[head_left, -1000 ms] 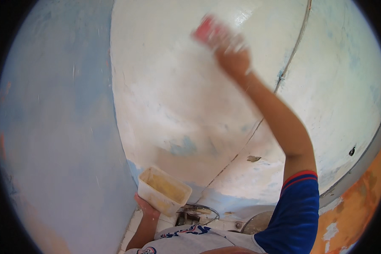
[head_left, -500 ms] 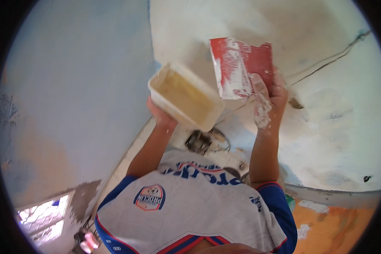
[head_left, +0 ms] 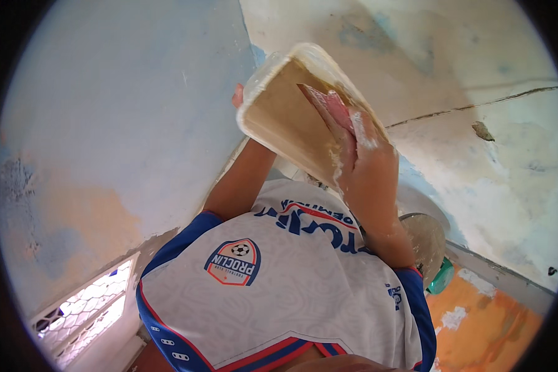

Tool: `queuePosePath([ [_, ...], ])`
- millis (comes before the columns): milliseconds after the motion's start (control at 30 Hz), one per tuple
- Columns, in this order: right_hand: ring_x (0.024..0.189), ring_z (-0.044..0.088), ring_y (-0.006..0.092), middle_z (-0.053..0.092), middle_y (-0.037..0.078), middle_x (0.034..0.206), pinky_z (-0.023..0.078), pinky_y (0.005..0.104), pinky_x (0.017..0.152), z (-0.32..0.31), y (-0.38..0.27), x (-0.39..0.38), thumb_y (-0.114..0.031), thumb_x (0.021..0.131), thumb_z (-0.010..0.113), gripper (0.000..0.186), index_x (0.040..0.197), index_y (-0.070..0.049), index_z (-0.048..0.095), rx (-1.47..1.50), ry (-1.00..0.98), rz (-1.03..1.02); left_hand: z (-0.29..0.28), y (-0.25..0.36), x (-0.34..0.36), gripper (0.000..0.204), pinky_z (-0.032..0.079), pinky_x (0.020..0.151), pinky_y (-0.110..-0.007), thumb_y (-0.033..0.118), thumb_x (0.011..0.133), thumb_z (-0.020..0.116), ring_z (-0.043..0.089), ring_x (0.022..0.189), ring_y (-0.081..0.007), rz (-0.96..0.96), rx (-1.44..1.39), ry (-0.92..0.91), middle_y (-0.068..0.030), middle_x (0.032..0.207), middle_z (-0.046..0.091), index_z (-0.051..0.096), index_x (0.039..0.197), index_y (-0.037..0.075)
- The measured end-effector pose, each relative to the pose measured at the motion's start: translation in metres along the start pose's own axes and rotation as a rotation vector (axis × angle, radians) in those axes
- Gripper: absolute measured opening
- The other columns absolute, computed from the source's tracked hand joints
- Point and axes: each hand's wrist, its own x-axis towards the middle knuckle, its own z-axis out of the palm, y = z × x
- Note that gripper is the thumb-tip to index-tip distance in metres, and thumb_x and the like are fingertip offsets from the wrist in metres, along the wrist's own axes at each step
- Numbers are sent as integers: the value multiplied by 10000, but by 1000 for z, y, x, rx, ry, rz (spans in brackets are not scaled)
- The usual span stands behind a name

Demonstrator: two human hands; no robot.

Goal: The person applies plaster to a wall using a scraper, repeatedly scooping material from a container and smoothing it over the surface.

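A white, smeared rectangular plastic tub (head_left: 353, 93) is held up in front of my chest, tilted, with a dull tan interior. My left hand (head_left: 238, 97) supports it from the left side; only a finger or so shows past the rim, the rest being hidden behind the tub. Inside the opening is a thin red sheet-like scraper (head_left: 337, 110), streaked with white paste. My right hand (head_left: 371, 162) grips this scraper, its fingers coated in white and its wrist over the tub's right edge. The scraper's lower edge lies against or close to the tub's inside; exact contact cannot be made out.
A patchy blue-grey wall (head_left: 118, 124) rises at left, meeting another whitish wall (head_left: 508, 161) with a long crack (head_left: 471, 106). A grilled window (head_left: 87, 316) is at lower left. At lower right are a round dusty object (head_left: 426, 243), something green (head_left: 441, 278) and an orange surface (head_left: 490, 328).
The scraper has gone from upright beside the tub to inside its opening, carried left and down by my right hand. The tub has risen and moved right, tilting more steeply.
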Motion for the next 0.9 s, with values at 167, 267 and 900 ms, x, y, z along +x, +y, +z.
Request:
queuePosePath([
  [167,901,642,482,670,290,1020,515,480,787,15,21,19,-3,902,587,282,1180,24,624,62,-5,80,-14,-14,16,673,480,1041,-435,619,996,320,561,1233,-269,-36,26,72,-98,1368,574,514,1402,119],
  [267,923,641,478,668,294,1035,513,484,790,15,42,26,-20,905,586,291,1190,26,619,46,-107,185,-24,-34,25,683,480,1034,-431,630,990,314,564,1220,-266,-68,18,87,-98,1351,582,523,1389,117],
  [900,774,647,461,657,275,807,492,516,700,45,73,25,24,861,583,414,1275,31,585,68,65,285,-33,-59,54,765,474,988,-397,718,949,277,584,1126,-246,-261,94,110,-90,1250,629,581,1298,109],
])
